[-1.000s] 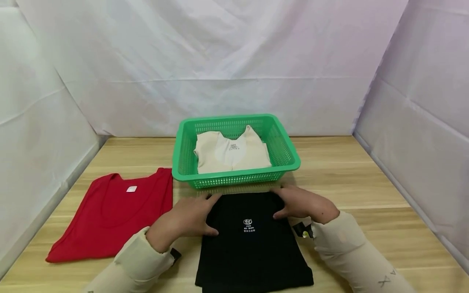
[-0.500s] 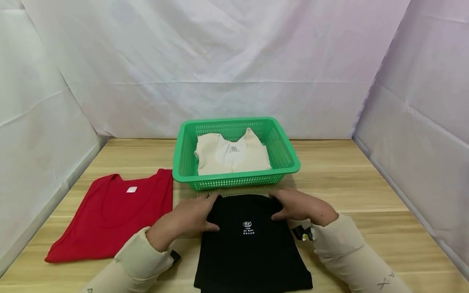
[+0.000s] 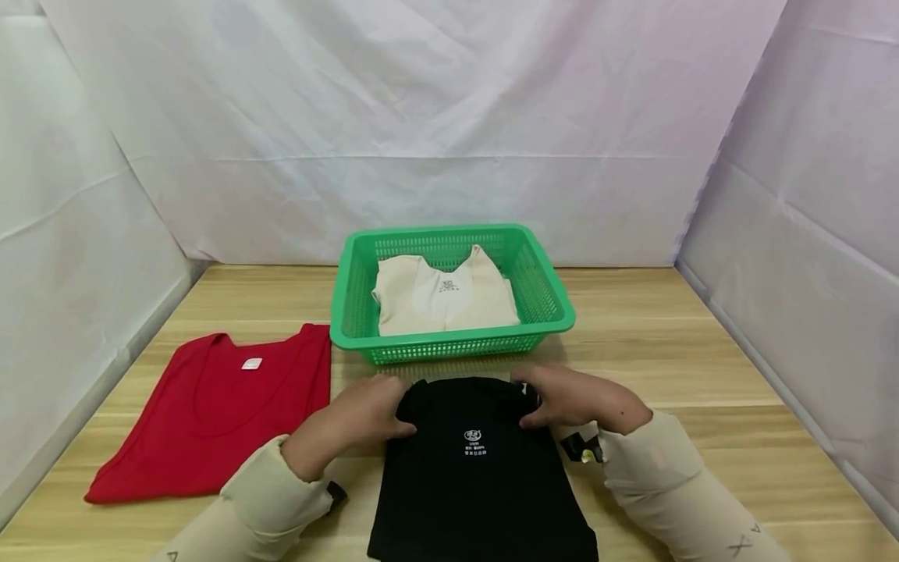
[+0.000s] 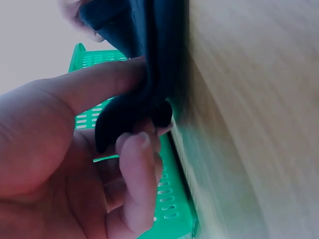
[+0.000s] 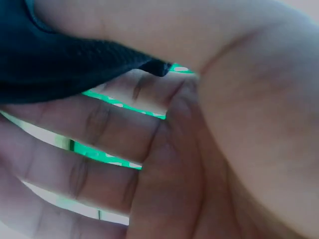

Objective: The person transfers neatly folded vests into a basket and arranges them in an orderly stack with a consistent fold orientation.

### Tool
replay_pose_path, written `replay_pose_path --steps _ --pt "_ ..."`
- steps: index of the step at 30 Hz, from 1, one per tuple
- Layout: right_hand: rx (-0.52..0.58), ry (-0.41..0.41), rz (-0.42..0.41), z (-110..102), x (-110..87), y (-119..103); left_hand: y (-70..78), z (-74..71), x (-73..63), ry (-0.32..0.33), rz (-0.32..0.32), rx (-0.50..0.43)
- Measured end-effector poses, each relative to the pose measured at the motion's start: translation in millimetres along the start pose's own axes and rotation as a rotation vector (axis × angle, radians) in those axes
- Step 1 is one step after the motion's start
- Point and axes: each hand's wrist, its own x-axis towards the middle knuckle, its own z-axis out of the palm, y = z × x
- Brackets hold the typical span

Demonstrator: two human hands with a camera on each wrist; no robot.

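Observation:
A folded black shirt (image 3: 474, 492) with a white printed logo lies on the table in front of me. My left hand (image 3: 361, 412) grips its far left corner; in the left wrist view the thumb lies on the dark cloth (image 4: 162, 55) and the fingers curl beneath it. At the far right corner my right hand (image 3: 579, 396) holds the cloth, thumb on top. The right wrist view has the black fabric (image 5: 65, 67) between thumb and fingers, with the fingertips partly out of frame. The shirt's far edge is bunched slightly upward between both hands.
Just beyond the shirt stands a green plastic basket (image 3: 453, 344) with a folded cream garment (image 3: 449, 300) in it. To the left, a red tank top (image 3: 232, 417) lies flat on the wooden table (image 3: 632, 312). White cloth walls (image 3: 449, 117) enclose the back and sides.
Both hands have curled their fingers under the black shirt's far corners and gathered that edge up. The shirt has slid slightly toward me. Basket and red tank top stay put.

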Motion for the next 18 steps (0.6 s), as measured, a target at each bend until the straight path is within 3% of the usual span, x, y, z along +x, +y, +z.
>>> replay_pose_path --steps 11,18 --pt "0.108 -0.115 0.041 5.2 1.0 -0.3 0.5 0.9 0.3 0.001 0.008 0.043" --pt "0.104 -0.131 0.015 3.9 0.4 -1.8 0.0 2.2 -1.3 -0.052 0.082 -0.019"
